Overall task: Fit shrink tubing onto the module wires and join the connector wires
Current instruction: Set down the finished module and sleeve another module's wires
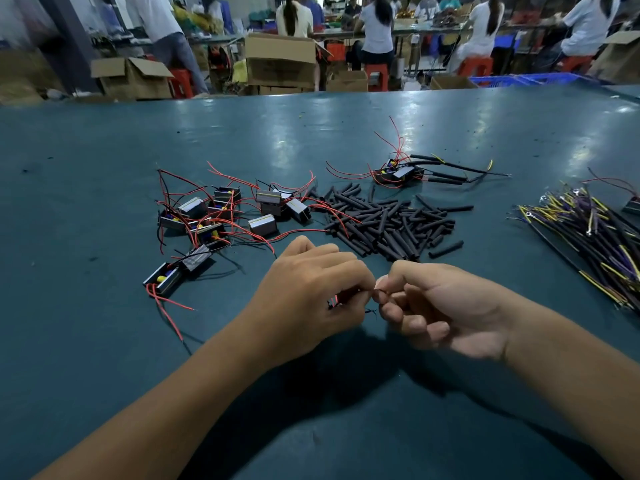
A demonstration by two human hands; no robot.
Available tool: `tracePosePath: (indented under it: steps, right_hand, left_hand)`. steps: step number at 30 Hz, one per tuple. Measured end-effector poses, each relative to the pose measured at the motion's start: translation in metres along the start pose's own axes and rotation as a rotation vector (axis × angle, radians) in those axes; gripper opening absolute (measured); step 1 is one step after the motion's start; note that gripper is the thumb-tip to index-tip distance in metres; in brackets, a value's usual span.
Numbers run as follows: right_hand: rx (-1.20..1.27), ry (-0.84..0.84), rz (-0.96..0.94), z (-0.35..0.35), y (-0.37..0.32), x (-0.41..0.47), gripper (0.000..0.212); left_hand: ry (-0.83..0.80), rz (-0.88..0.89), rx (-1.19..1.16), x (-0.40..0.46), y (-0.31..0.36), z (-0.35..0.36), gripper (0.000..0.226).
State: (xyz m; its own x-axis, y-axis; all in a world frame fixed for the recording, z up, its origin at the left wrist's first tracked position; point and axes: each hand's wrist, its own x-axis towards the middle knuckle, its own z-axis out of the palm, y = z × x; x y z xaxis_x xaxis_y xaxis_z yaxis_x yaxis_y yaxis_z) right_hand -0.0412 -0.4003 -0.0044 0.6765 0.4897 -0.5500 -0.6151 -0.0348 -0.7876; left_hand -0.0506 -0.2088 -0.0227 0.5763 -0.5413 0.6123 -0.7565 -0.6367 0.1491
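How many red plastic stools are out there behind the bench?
4 show: one stool left by the boxes, one centre, and two right under seated people. Others may be hidden.

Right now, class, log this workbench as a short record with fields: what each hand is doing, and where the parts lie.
left hand: pinches thin wire ends, red wire showing at the fingers
right hand: pinches the same wire ends, fingertips meeting the left's
shrink tubing pile: black pieces, centre of table
loose modules: cluster left of the tubing, red wires trailing
finished module: behind the pile, tubes fitted
connector wires: bundle at right
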Motion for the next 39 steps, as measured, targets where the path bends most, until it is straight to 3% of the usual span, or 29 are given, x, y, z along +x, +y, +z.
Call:
tracePosePath:
  steps: [3, 6, 8, 14, 16, 18, 20, 24, 27, 32, 39]
  right_hand:
    - [0.016, -0.015, -0.021, 0.001, 0.002, 0.002, 0.01]
    - [-0.177, 0.069, -0.204, 0.001, 0.006, 0.005, 0.021]
    - [-0.417, 0.144, -0.448, 0.0, 0.009, 0.006, 0.022]
    - [-1.468, 0.379, -1.35, -0.015, 0.006, 0.005, 0.009]
    - [-1.616, 0.444, -1.529, -0.016, 0.003, 0.007, 0.016]
    - [-1.641, 0.459, -1.59, -0.018, 0.0, 0.008, 0.019]
    - [-1.438, 0.392, -1.418, -0.018, 0.004, 0.009, 0.016]
    - [-0.379, 0.118, -0.487, -0.008, 0.005, 0.01, 0.027]
    - [-0.141, 0.065, -0.136, -0.01, 0.003, 0.009, 0.027]
    - [-0.121, -0.047, 0.022, -0.007, 0.002, 0.007, 0.019]
    - [-0.043, 0.042, -0.096, -0.01, 0.0, 0.008, 0.02]
  left_hand:
    - [-0.001, 0.018, 0.03, 0.0, 0.0, 0.001, 0.01]
    - [-0.016, -0.011, 0.002, 0.0, -0.001, 0.002, 0.009]
    - [-0.028, -0.06, -0.065, 0.0, -0.002, 0.002, 0.005]
    - [-0.081, -0.293, -0.529, -0.001, -0.002, -0.002, 0.007]
    - [-0.085, -0.376, -0.729, 0.0, -0.003, -0.003, 0.009]
    - [-0.071, -0.416, -0.803, 0.0, -0.006, -0.003, 0.012]
    - [-0.064, -0.413, -0.781, -0.001, -0.006, -0.002, 0.011]
    - [-0.078, -0.313, -0.558, -0.003, -0.007, -0.001, 0.011]
    - [-0.049, -0.183, -0.278, -0.003, -0.007, 0.001, 0.008]
    - [-0.035, -0.066, -0.159, -0.003, -0.006, 0.002, 0.009]
    - [-0.026, -0.056, -0.121, -0.003, -0.005, 0.003, 0.007]
